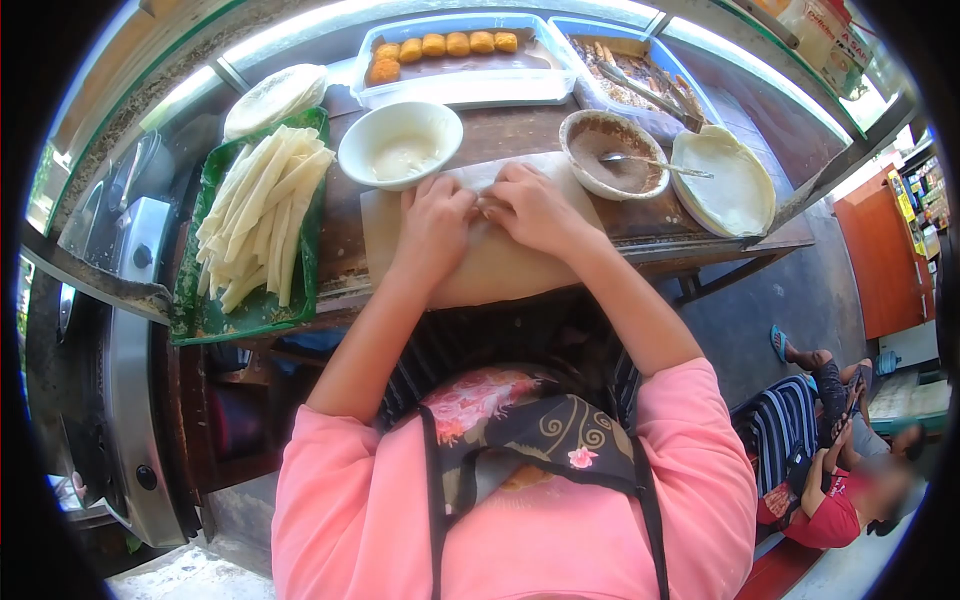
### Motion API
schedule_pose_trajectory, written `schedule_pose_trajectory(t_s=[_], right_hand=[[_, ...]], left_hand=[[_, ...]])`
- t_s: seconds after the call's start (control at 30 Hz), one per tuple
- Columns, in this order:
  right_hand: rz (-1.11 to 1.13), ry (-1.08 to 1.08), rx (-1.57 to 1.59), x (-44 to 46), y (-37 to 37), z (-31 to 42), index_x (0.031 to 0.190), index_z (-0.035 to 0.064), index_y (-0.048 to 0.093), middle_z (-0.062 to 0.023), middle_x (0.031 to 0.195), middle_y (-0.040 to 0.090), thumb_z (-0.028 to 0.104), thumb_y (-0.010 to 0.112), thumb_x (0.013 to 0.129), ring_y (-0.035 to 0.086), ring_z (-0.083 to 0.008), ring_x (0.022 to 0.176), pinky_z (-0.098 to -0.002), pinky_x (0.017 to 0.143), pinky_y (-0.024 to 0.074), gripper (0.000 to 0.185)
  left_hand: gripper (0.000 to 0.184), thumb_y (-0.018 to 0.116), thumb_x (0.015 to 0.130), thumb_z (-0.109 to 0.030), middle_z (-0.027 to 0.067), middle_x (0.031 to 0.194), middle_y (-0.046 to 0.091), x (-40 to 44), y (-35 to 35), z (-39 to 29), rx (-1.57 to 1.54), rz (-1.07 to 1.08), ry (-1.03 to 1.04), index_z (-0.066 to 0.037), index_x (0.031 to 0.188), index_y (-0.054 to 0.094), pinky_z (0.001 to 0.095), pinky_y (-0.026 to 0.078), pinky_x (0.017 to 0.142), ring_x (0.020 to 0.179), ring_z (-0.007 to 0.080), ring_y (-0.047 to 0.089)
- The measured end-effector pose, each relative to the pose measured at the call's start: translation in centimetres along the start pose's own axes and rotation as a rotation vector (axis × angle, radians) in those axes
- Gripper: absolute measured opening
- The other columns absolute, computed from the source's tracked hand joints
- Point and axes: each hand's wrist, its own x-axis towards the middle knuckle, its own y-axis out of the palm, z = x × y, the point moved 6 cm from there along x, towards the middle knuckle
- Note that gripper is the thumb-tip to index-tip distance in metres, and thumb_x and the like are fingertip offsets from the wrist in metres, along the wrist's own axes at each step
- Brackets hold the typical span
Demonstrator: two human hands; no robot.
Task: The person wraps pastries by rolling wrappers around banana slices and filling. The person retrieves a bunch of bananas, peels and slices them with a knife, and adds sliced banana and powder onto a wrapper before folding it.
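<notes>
My left hand [437, 222] and my right hand [537, 208] meet over a brown board or sheet [515, 268] at the table's front edge. Both are closed, fingertips pinched together on a pale spring roll wrapper [478, 176], mostly hidden beneath them. Just beyond my left hand stands a white bowl [362, 160] with pale paste inside. Right of my right hand is a bowl of brown powder [590, 176] with a spoon [655, 163] resting in it. Beside that bowl lies a stack of round wrappers [728, 190].
At left, a green tray [190, 316] holds many rolled wrappers [262, 215]; more round wrappers [275, 100] lie behind it. Along the back are a tub [460, 92] of golden pieces and a tub [705, 85] with tongs [650, 92]. A person [825, 500] sits at right.
</notes>
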Motion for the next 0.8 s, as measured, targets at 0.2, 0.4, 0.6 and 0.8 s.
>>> schedule_pose_trajectory(t_s=[0.2, 0.4, 0.6, 0.8], right_hand=[[0.129, 0.091, -0.044, 0.2, 1.1, -1.5, 0.088, 0.0037, 0.07, -0.0132, 0.087, 0.065, 0.01, 0.068, 0.081, 0.062, -0.0347, 0.095, -0.0466, 0.085, 0.0486, 0.01], [0.013, 0.056, -0.061, 4.9, -1.7, 0.0, 0.104, 0.0083, 0.073, -0.011, 0.113, 0.066, 0.023, 0.071, 0.08, 0.058, -0.03, 0.113, -0.046, 0.095, 0.0459, 0.028], [0.386, -0.021, -0.223, 10.2, 5.1, 2.0, 0.122, 0.0128, 0.07, -0.0114, 0.147, 0.05, 0.039, 0.077, 0.076, 0.039, -0.0305, 0.141, -0.0541, 0.111, 0.0302, 0.052], [0.612, -0.064, -0.305, 11.2, 9.4, 1.4, 0.114, 0.0098, 0.071, -0.0129, 0.144, 0.052, 0.033, 0.079, 0.076, 0.04, -0.0304, 0.14, -0.0555, 0.111, 0.0297, 0.046]], left_hand=[[0.006, 0.067, 0.082, -0.012, 0.009, 0.094, 0.063, 0.0, 0.4, 0.0, 0.005, -0.047, 0.027, -0.007, 0.086, 0.066, 0.0454, 0.04, 0.093, 0.101, 0.0293, 0.059], [0.004, 0.068, 0.077, -0.009, 0.0094, 0.087, 0.065, -0.1, 0.4, 0.7, -0.129, -0.008, 0.034, -0.006, 0.08, 0.067, 0.0449, 0.044, 0.091, 0.096, 0.0304, 0.061], [0.005, 0.07, 0.072, -0.006, 0.0093, 0.082, 0.065, -1.6, -2.5, 0.0, -0.256, 0.017, 0.128, -0.005, 0.076, 0.068, 0.0442, 0.046, 0.088, 0.091, 0.0304, 0.061], [0.009, 0.073, 0.07, -0.006, 0.006, 0.083, 0.064, -3.2, -3.5, -0.3, -0.211, -0.047, 0.143, -0.005, 0.079, 0.069, 0.0409, 0.045, 0.079, 0.084, 0.0265, 0.06]])
